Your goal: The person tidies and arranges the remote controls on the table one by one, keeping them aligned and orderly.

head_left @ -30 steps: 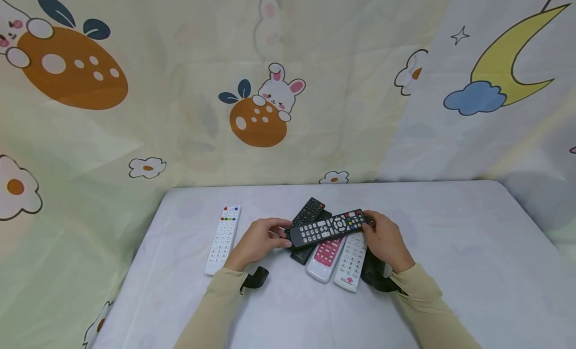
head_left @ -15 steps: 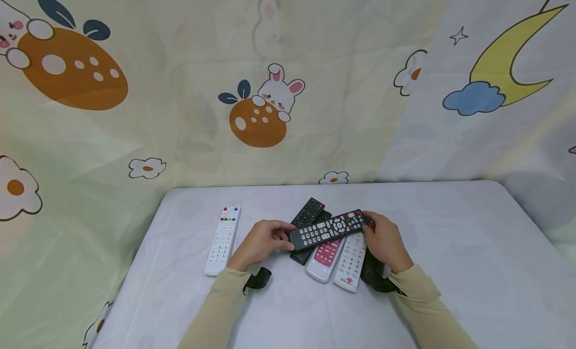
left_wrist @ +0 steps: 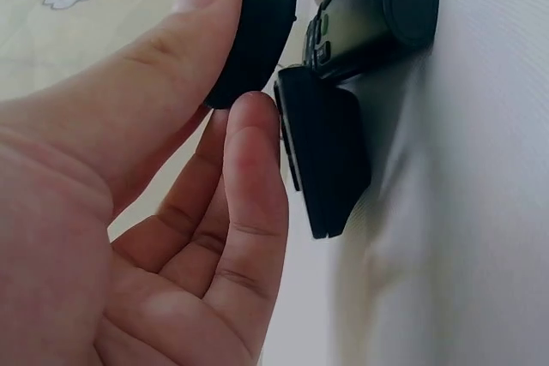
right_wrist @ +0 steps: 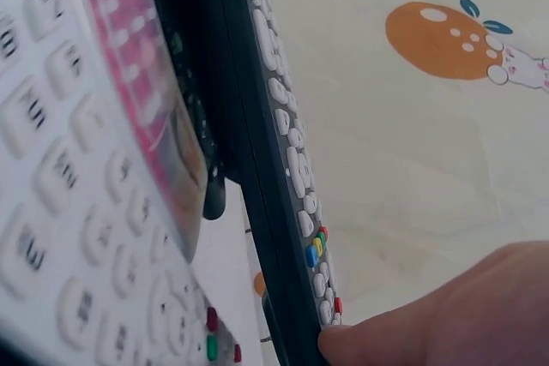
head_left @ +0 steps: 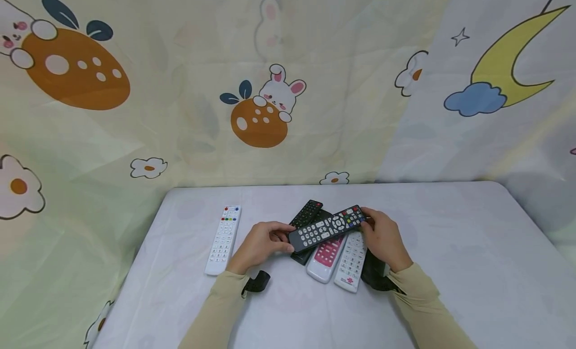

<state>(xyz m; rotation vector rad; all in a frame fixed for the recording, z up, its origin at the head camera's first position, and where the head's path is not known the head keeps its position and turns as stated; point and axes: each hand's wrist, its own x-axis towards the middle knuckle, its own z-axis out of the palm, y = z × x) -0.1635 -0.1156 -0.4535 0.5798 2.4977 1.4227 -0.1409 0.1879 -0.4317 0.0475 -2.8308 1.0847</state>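
A black remote control (head_left: 327, 229) with white buttons lies slantwise over several other remotes, its lower left end clear of those beneath in the left wrist view. My left hand (head_left: 258, 245) pinches that end between thumb and fingers. At the upper right end, my right hand (head_left: 384, 239) holds it, the thumb (right_wrist: 377, 332) against its edge beside the coloured buttons. Partly covered below are a small black remote (head_left: 308, 214), another dark remote (head_left: 300, 258), a white remote with a pink panel (head_left: 321, 272) and a white remote (head_left: 350, 269).
Another white remote (head_left: 222, 241) lies by itself left of my left hand. The white-covered table (head_left: 472, 269) has its back edge against a printed cloth (head_left: 180, 114). A black strap (head_left: 256, 281) hangs at my left wrist.
The held black remote has turned slightly, its right end going up and back. My left hand has shifted a little to the right. The lone white remote stays in place.
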